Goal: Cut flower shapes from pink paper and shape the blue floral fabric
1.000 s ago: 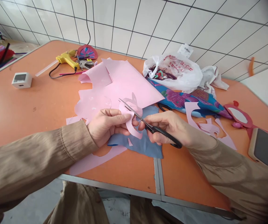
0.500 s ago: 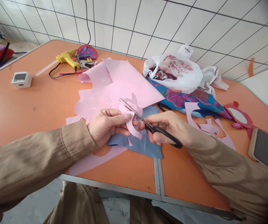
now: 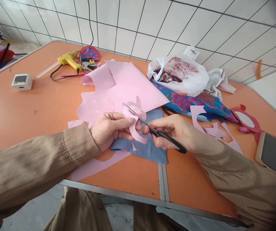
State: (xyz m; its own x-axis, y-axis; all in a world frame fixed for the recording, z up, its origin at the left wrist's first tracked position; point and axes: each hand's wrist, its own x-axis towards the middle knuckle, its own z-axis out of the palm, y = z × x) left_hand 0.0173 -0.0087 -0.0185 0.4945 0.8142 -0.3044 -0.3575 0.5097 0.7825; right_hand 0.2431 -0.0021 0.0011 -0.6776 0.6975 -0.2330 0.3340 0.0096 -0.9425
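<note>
My left hand [image 3: 109,129] pinches a curved pink paper cutout [image 3: 134,127] just above the orange table [image 3: 32,109]. My right hand [image 3: 174,131] grips black-handled scissors [image 3: 152,128], whose blades reach up-left into the cutout. Under both hands lies a blue-grey sheet [image 3: 150,147]. Large pink sheets [image 3: 123,85] with cut-out holes lie behind the hands, and a long pink offcut [image 3: 94,165] sits near the table's front edge.
A yellow glue gun [image 3: 68,60], keys [image 3: 87,65] and a small white box [image 3: 21,81] sit at the back left. A white plastic bag [image 3: 181,74], patterned cloth [image 3: 195,102], pink scraps [image 3: 215,130] and a phone [image 3: 274,154] lie to the right.
Hardly anything moved; the scissors and the cutout shifted very slightly, both hands staying in place.
</note>
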